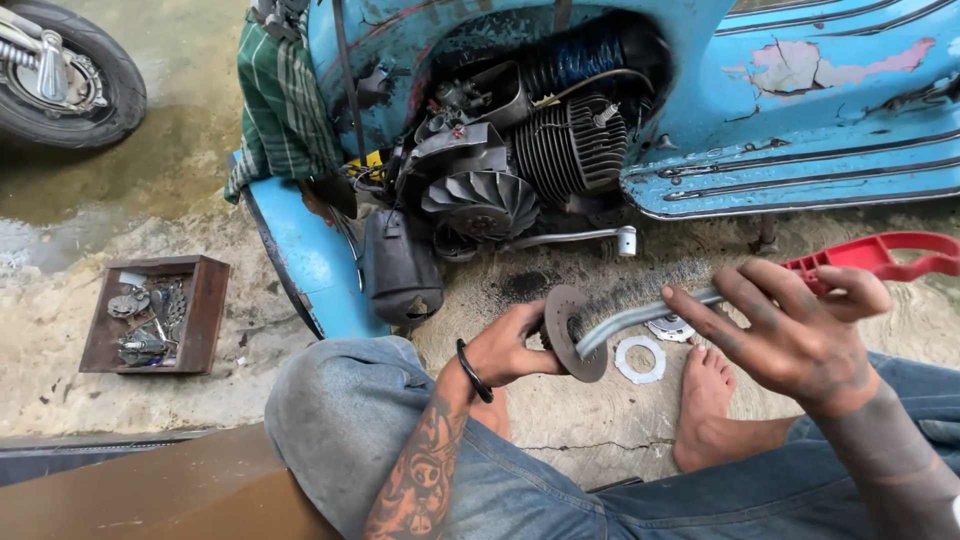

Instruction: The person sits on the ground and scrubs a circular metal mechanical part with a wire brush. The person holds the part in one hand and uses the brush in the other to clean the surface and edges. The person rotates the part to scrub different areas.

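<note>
A round metal disc is pinched at its left rim by the left hand, whose fingertips are hidden behind the plate. A wire brush with a red handle is gripped by the right hand, fingers curled round the neck, and its bristles are pressed against the disc face; the handle's far end is cut off by the right edge of the view. On the concrete floor just beyond the disc, a pale ring gasket is seen beside a bare foot, and a small metal part behind the brush is largely hidden. The exposed engine of a blue scooter lies ahead. Near the floor's left edge a wooden box of small parts is set; its contents are hard to make out.
</note>
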